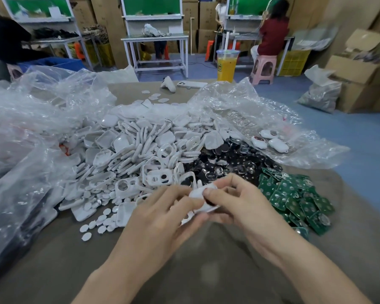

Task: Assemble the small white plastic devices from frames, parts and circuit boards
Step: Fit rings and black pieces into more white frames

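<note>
Both hands meet near the table's middle: left hand [160, 213] and right hand [239, 202] pinch one white shell [199, 193] between curled fingers, green boards [298, 200] piled just right.

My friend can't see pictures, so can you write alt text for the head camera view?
A left hand and a right hand grip one small white device over a brown table. Behind them lie heaps of white frames, black parts and green circuit boards, among clear plastic bags.
</note>
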A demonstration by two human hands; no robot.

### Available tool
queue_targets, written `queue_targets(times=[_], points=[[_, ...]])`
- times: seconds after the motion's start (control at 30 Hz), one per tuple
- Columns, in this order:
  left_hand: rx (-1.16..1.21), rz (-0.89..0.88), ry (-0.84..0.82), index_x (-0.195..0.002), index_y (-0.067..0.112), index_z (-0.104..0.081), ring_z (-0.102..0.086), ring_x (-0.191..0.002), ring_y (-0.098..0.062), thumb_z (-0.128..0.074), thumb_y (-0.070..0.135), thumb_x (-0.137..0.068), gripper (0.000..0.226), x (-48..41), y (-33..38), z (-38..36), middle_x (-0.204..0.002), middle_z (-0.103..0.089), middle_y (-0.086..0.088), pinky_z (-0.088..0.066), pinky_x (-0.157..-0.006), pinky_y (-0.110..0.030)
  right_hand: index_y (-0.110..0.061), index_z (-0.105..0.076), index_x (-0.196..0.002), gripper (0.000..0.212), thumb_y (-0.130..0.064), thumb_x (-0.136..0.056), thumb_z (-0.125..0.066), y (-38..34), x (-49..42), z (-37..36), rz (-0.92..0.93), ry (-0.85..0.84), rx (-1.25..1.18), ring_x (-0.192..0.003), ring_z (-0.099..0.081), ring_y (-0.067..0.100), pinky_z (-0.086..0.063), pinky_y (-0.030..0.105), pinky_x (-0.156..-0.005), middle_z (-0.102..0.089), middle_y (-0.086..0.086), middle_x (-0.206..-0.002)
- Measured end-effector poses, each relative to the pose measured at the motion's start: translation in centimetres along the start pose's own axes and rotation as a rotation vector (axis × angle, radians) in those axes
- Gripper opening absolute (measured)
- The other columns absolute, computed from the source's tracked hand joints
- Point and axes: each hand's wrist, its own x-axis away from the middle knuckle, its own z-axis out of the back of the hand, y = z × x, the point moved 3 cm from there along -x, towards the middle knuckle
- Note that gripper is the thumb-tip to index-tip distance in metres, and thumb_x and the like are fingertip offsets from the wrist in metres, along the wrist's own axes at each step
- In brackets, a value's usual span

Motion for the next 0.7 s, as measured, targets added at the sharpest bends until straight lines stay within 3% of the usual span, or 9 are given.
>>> queue_targets(times=[0.13, 0.2, 0.33, 0.43, 0.6, 0.7], points=[[0.013, 0.001, -0.135, -0.095, 0.022, -0.070, -0.060, -0.090, -0.011, -0.061, 0.042, -0.099, 0.022, 2.2, 0.9, -0.4, -0.103, -0.065, 0.006, -0.050, -0.079, -0.025, -0.032, -0.064, -0.085, 0.029, -0.058, -0.073, -0.071, 0.9, 1.6, 1.7, -0.001, 0.065, 0.725, -0.071, -0.065, 0.008, -0.051, 0.031, -0.070, -0.072, -0.007, -0.083], [-0.015, 0.007, -0.203, -0.092, 0.026, -0.071, -0.060, -0.090, -0.010, -0.059, 0.045, -0.097, 0.024, 2.5, 1.1, -0.6, -0.102, -0.066, 0.009, -0.049, -0.080, -0.026, -0.032, -0.063, -0.084, 0.028, -0.059, -0.077, -0.069, 1.3, 2.0, 2.0, 0.016, 0.097, 0.864, -0.075, -0.062, 0.002, -0.049, 0.028, -0.070, -0.070, -0.017, -0.082], [-0.028, 0.042, -0.270, -0.089, 0.029, -0.073, -0.063, -0.093, -0.011, -0.057, 0.049, -0.094, 0.027, 2.4, 0.8, -0.6, -0.102, -0.067, 0.011, -0.047, -0.084, -0.026, -0.033, -0.062, -0.088, 0.017, -0.050, -0.089, -0.067, 1.8, 2.1, 1.2, 0.059, 0.159, 1.006, -0.078, -0.060, -0.004, -0.046, 0.022, -0.068, -0.068, -0.017, -0.080], [-0.007, 0.106, -0.309, -0.090, 0.030, -0.074, -0.061, -0.098, -0.012, -0.054, 0.054, -0.094, 0.031, 2.5, 0.5, -0.5, -0.107, -0.064, 0.010, -0.046, -0.086, -0.027, -0.030, -0.062, -0.090, 0.019, -0.049, -0.089, -0.067, 1.7, 1.8, 0.8, 0.040, 0.165, 1.049, -0.082, -0.061, 0.003, -0.046, 0.024, -0.068, -0.066, -0.014, -0.082], [0.041, 0.157, -0.397, -0.103, 0.033, -0.074, -0.055, -0.109, -0.010, -0.051, 0.061, -0.094, 0.037, 2.7, -0.1, -0.1, -0.117, -0.059, 0.010, -0.043, -0.095, -0.029, -0.029, -0.063, -0.093, 0.021, -0.048, -0.089, -0.067, 1.7, 1.7, 0.7, 0.028, 0.154, 1.054, -0.084, -0.063, 0.010, -0.049, 0.031, -0.075, -0.065, -0.012, -0.083], [0.070, 0.206, -0.408, -0.111, 0.033, -0.074, -0.052, -0.113, -0.010, -0.055, 0.061, -0.092, 0.039, 2.7, -0.3, 0.4, -0.123, -0.058, 0.009, -0.038, -0.098, -0.028, -0.028, -0.063, -0.095, 0.022, -0.049, -0.089, -0.066, 1.4, 1.8, 0.5, 0.040, 0.157, 1.046, -0.080, -0.060, 0.006, -0.044, 0.025, -0.067, -0.064, -0.012, -0.082]])
